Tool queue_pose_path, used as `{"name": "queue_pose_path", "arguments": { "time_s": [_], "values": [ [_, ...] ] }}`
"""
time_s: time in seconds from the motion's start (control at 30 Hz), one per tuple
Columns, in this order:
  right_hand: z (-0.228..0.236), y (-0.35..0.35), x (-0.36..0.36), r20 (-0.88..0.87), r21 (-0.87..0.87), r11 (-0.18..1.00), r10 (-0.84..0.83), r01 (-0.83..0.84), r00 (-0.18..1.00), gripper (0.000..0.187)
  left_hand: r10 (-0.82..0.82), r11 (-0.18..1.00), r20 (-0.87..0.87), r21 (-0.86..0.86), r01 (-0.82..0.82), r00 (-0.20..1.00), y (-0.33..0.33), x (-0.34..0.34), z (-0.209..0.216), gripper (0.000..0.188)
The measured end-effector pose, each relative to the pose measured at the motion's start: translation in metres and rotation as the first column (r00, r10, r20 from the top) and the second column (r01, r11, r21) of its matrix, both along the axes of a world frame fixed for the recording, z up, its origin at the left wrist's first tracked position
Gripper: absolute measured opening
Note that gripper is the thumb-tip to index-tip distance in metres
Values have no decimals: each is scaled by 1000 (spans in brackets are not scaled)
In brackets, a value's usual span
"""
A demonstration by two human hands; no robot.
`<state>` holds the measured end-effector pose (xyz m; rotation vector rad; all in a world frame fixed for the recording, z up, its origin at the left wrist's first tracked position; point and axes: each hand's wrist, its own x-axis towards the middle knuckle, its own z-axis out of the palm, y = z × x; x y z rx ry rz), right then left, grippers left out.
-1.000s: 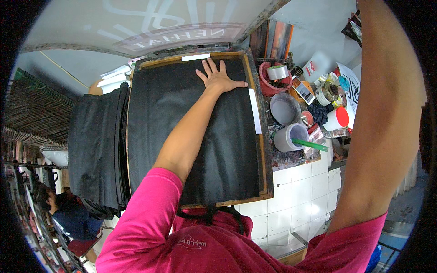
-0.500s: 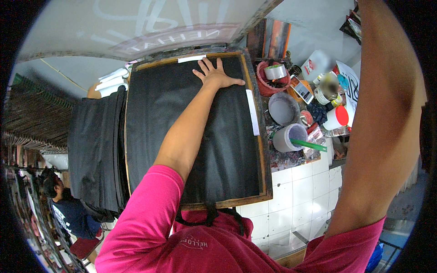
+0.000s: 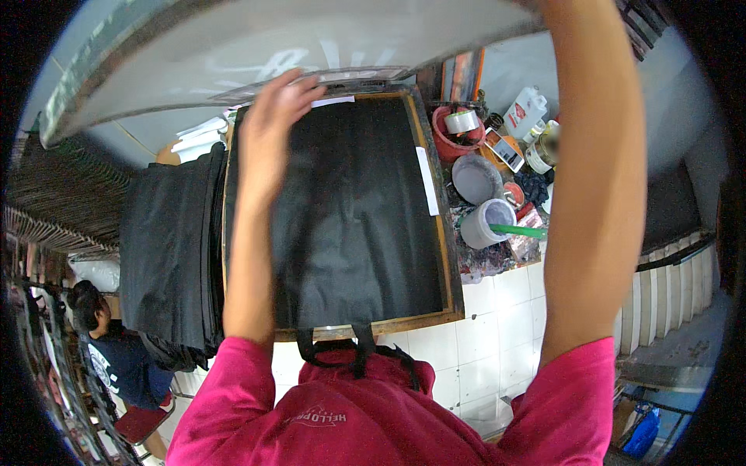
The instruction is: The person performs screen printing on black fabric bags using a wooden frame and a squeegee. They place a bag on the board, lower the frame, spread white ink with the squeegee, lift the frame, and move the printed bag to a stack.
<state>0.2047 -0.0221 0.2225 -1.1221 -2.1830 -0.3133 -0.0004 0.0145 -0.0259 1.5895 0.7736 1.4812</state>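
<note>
The black bag looks light, limp, best held by its handles; left hand half-open, apparently empty, right hand unseen

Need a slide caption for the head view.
Left hand over a black bag on a wooden board, a raised screen above, black cloth stacked at left.
</note>
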Motion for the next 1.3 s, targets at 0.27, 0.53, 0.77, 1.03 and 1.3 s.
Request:
{"name": "queue_pose_path", "arguments": {
  "time_s": [0.27,0.53,0.77,1.03,1.3],
  "values": [
    [-117,-78,-22,-86,-312,941,110,-132,990,43,-45,934,170,-342,102,984,-215,-158,-23,53],
    [-233,117,-34,17,-538,831,-159,143,987,64,291,449,547,-802,393,785,-296,-150,-143,32],
    [-347,236,-71,244,-315,886,-271,340,931,76,435,135,355,-934,330,828,-287,-149,-138,46],
    [-319,221,-59,225,-356,915,-117,193,967,61,-138,75,-15,-997,-4,990,-260,-194,-98,42],
    [-319,202,-55,72,-310,926,-201,213,977,44,534,643,-624,-138,-753,571,-200,-205,-117,38]
  ]
}}
